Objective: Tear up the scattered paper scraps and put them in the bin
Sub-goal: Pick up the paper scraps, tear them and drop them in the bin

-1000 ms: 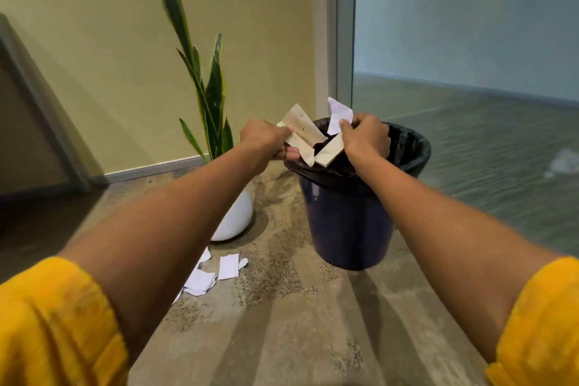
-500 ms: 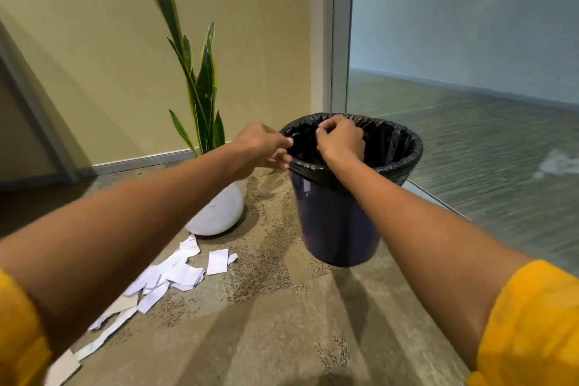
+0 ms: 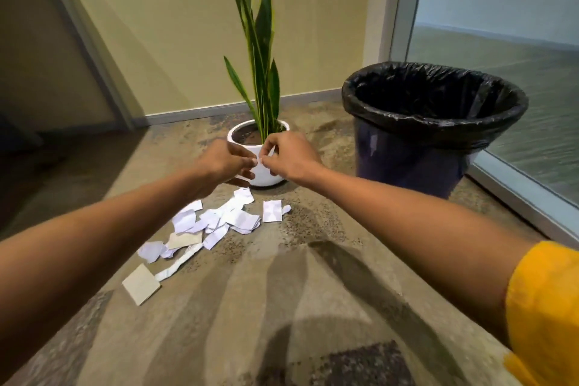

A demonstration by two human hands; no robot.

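Both hands have come away from the bin [image 3: 435, 122], which is now standing at the right of the frame with nothing held over its black liner; the bundle of torn paper that was being gripped above its rim a second ago is gone from the hands, so that batch is judged to be inside, though the bin's contents are not showing. The view has dropped toward the floor [image 3: 282, 307], and the left hand [image 3: 224, 163] and right hand [image 3: 289, 157] are now meeting at centre frame, in front of the white plant pot [image 3: 266, 177]. Their fingers [image 3: 266, 163] are curled with thumb and forefinger tips almost touching each other. Whether a small white scrap is being pinched between them cannot be told, since the white pot is lying directly behind.

The paper scraps [image 3: 219, 222] are lying in a loose pile on the floor at lower centre-left, below the hands and apart from them, with a beige card piece [image 3: 141, 283] at the pile's lower left edge and a lone white square [image 3: 272, 211] on its right side. Most of the task is therefore still waiting: this pile is untorn and well apart from the bin.
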